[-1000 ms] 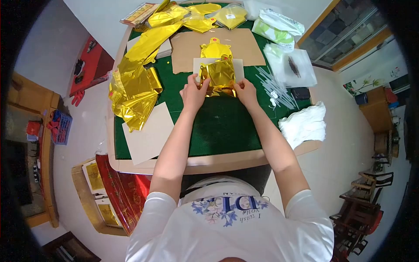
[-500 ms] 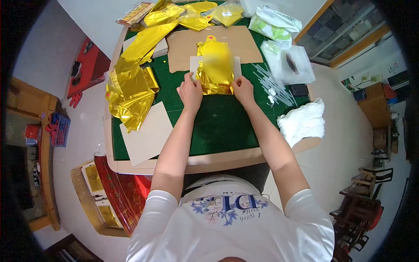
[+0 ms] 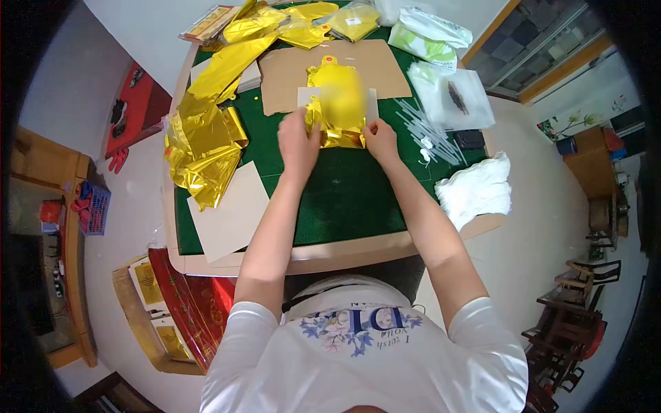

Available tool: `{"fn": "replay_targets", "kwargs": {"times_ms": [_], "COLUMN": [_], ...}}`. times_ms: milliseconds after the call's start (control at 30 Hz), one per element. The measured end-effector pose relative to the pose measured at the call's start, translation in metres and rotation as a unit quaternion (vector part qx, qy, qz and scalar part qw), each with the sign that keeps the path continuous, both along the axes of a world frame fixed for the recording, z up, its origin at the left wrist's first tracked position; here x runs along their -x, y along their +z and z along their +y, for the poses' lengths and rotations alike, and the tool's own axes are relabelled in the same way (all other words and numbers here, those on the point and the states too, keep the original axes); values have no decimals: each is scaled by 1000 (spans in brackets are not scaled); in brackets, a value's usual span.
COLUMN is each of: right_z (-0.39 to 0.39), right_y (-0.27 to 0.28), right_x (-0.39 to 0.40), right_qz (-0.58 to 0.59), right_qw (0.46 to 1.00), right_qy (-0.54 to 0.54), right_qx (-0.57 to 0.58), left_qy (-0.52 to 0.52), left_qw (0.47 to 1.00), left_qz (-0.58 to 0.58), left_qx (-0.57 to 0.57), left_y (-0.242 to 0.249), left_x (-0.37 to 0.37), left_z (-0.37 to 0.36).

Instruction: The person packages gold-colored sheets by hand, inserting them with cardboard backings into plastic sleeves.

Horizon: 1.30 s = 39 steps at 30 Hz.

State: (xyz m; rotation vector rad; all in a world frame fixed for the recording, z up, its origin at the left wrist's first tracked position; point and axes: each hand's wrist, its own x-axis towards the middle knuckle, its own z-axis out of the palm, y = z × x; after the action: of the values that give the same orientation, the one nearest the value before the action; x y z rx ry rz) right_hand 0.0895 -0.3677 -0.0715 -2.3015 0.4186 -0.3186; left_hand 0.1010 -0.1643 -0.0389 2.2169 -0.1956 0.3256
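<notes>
shiny gold foil sheet with crinkled edges (image 3: 339, 103): it lies towards the far side of the large green-topped table with a pale rim (image 3: 344, 199), ahead of the person's torso. its upper part is over the wide brown cardboard sheet (image 3: 283, 74), its middle over the smaller pale grey card (image 3: 372, 103), and its near edge rests past the card on the green. to the left, apart from it, a long crumpled gold foil strip (image 3: 206, 131) trails down the table. the sheet's long axis runs from near to far, roughly between the two forearms, so it lies inward and ahead of both hands. the left hand (image 3: 297, 144) is the closer, its fingers overlapping the left side; how wide they stand, or whether they grip, i cannot tell. the right hand (image 3: 383, 141) is narrow, fingertips drawn together at the near right corner; whether foil is pinched between them i cannot tell. smallest, a red dot (image 3: 329, 60) marks the tab at the sheet's far end.
</notes>
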Motion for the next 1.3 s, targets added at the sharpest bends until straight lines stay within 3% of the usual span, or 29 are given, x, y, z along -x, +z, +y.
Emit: {"fn": "replay_targets", "kwargs": {"times_ms": [33, 67, 133, 167, 267, 367, 567, 700, 867, 967, 1233, 1300], "right_z": [0, 1, 1, 0, -1, -8, -8, -14, -22, -21, -21, -22], "right_y": [2, 3, 3, 3, 2, 0, 30, 21, 13, 5, 13, 19], "right_x": [0, 0, -1, -2, -2, -13, -34, -40, -46, -43, -45, -44], "right_qz": [6, 7, 9, 9, 27, 30, 198, 189, 207, 124, 127, 173], "right_qw": [1000, 1000, 1000, 1000, 1000, 999, 979, 981, 975, 986, 984, 979], "right_qy": [0, -1, 5, 5, -5, 14, 19, 11, 37, 34, 25, 52], "right_qx": [-2, -2, 2, 3, 12, 30, 37, -48, -75, -106, -120, -98], "left_qy": [-70, -70, -104, -103, -79, -89, -97, -97, -93, -93, -95, -97], "left_qw": [988, 989, 949, 960, 950, 950, 947, 947, 939, 943, 940, 940], "left_qz": [-102, -102, -212, -138, -122, -68, -41, -33, -33, -46, -36, -36], "left_qx": [-87, -87, -207, -221, -278, -291, -303, -305, -330, -317, -325, -326], "left_y": [1, -2, -21, -32, -37, -35, -36, -35, -35, -38, -36, -36], "left_x": [7, 13, 23, 23, 16, 13, 11, 11, 10, 10, 10, 9], "left_z": [-1, -5, -15, -17, -23, -27, -29, -29, -30, -29, -29, -29]}}
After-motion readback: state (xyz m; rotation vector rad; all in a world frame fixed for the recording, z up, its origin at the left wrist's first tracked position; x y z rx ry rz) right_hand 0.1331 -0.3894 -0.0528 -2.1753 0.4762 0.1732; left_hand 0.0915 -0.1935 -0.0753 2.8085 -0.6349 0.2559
